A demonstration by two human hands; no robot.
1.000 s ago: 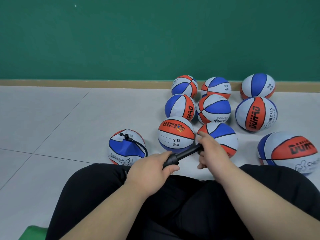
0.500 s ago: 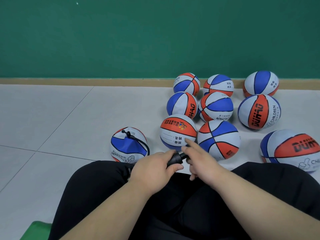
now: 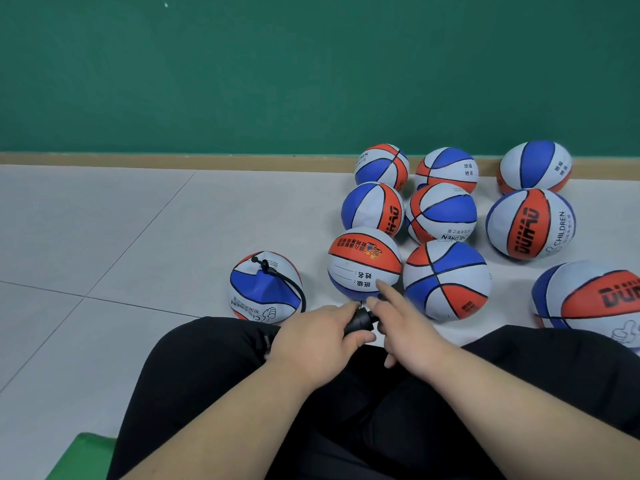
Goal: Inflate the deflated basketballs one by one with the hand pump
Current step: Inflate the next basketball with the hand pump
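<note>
Across the tiled floor (image 3: 138, 237), nine round basketballs (image 3: 446, 280) sit plump, so most of the job looks done. The deflated basketball (image 3: 265, 289), just beside the left knee, is caved in on top and is the one left. The left hand (image 3: 318, 344) grips the hand pump (image 3: 358, 322). The right hand (image 3: 408, 327), forefinger out, hides the handle, so I can't tell whether it is holding it. The hose (image 3: 296, 287) runs to the valve. The far-right ball is cut off.

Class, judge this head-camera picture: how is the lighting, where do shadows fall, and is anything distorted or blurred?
Head view: light is even and soft, with no harsh glare on the floor; faint shadows sit under the basketballs; the wide lens stretches the right-edge basketball; the right hand looks slightly soft.
</note>
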